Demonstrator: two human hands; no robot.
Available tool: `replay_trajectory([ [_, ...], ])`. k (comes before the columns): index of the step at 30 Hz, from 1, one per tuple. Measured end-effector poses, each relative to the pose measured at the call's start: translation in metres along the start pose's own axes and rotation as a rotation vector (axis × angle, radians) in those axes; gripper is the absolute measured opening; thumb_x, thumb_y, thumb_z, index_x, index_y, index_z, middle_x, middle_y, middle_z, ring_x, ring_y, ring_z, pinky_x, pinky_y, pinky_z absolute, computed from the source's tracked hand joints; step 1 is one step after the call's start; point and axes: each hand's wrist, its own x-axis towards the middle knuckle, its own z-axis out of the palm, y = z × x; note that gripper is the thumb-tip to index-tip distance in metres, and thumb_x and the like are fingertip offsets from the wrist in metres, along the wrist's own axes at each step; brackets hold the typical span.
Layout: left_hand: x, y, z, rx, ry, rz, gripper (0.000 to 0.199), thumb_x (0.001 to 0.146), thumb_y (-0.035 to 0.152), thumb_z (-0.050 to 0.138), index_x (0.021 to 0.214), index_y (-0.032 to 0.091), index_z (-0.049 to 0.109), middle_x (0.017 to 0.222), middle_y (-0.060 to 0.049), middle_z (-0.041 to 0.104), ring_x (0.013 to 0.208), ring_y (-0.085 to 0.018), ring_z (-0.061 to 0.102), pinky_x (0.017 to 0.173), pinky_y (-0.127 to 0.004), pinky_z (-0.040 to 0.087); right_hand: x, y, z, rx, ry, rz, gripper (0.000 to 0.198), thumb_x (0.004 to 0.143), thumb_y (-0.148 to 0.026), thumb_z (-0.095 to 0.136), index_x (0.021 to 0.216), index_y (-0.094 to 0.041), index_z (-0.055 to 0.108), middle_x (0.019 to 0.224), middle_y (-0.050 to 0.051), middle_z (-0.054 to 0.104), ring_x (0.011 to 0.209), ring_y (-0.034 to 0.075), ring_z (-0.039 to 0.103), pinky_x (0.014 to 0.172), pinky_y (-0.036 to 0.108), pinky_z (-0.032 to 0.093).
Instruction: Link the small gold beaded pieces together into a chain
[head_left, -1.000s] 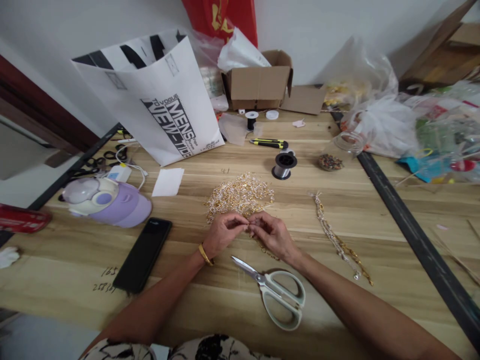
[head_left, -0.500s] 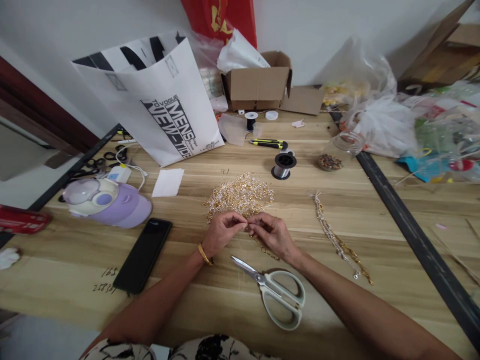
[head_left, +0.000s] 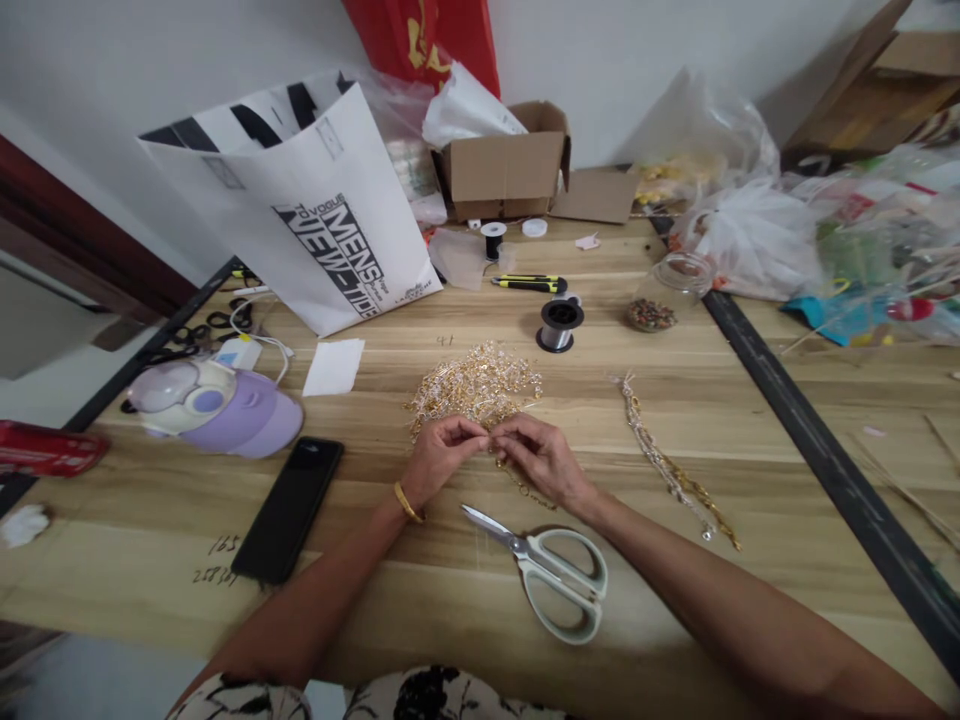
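Near the middle of the wooden table (head_left: 750,400), the left hand (head_left: 439,462) and the right hand (head_left: 541,462) meet fingertip to fingertip, both pinched shut on a thin gold bead strand (head_left: 525,489) that trails under the right hand onto the wood. Just behind them lies a pile of gold beads (head_left: 474,387). The strand looks very light, limp and slippery (probably easy to tangle or snap), so I judge that it is best held close to the working end with the fingertips only. White-handled scissors (head_left: 555,579) lie just beside the right wrist, toward the near edge.
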Motion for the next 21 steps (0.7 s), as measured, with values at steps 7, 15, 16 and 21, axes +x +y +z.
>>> replay_trajectory([
  [7, 0.001, -0.0036, -0.0008, -0.005, 0.007, -0.028, 0.019, 0.067, 0.03, 0.073, 0.073, 0.012, 0.068, 0.068, -0.003, 0.069, 0.065, -0.014, 0.062, 0.064, -0.025, 0.049, -0.0005, 0.0038, 0.0029, 0.127, 0.029, 0.043, 0.02, 0.085, -0.035, 0.059, 0.09, -0.016, 0.064, 0.069, 0.003, 0.065, 0.062, 0.014, 0.062, 0.059, 0.026, 0.051],
  [15, 0.0, -0.0014, 0.0015, -0.018, 0.027, -0.048, 0.017, 0.067, 0.027, 0.074, 0.073, 0.013, 0.068, 0.068, -0.002, 0.068, 0.064, -0.013, 0.061, 0.065, -0.024, 0.049, 0.0, 0.0001, 0.0015, 0.062, 0.017, -0.012, 0.015, 0.086, -0.029, 0.057, 0.082, -0.016, 0.063, 0.068, 0.002, 0.062, 0.062, 0.013, 0.06, 0.059, 0.025, 0.047],
  [16, 0.0, -0.0009, 0.0018, -0.019, 0.028, -0.051, 0.017, 0.067, 0.027, 0.074, 0.073, 0.013, 0.068, 0.067, -0.002, 0.068, 0.064, -0.013, 0.061, 0.065, -0.024, 0.049, 0.0, 0.0005, 0.0016, 0.058, 0.019, -0.015, 0.014, 0.086, -0.028, 0.057, 0.082, -0.016, 0.063, 0.069, 0.002, 0.062, 0.062, 0.013, 0.059, 0.059, 0.025, 0.047],
  [21, 0.0, 0.0007, 0.0022, -0.008, 0.034, -0.049, 0.018, 0.067, 0.029, 0.074, 0.072, 0.013, 0.068, 0.067, -0.002, 0.068, 0.064, -0.013, 0.061, 0.065, -0.025, 0.049, 0.0003, 0.0008, 0.0024, 0.082, 0.034, 0.001, 0.014, 0.084, -0.029, 0.058, 0.083, -0.016, 0.063, 0.067, 0.002, 0.063, 0.06, 0.013, 0.06, 0.057, 0.024, 0.046],
])
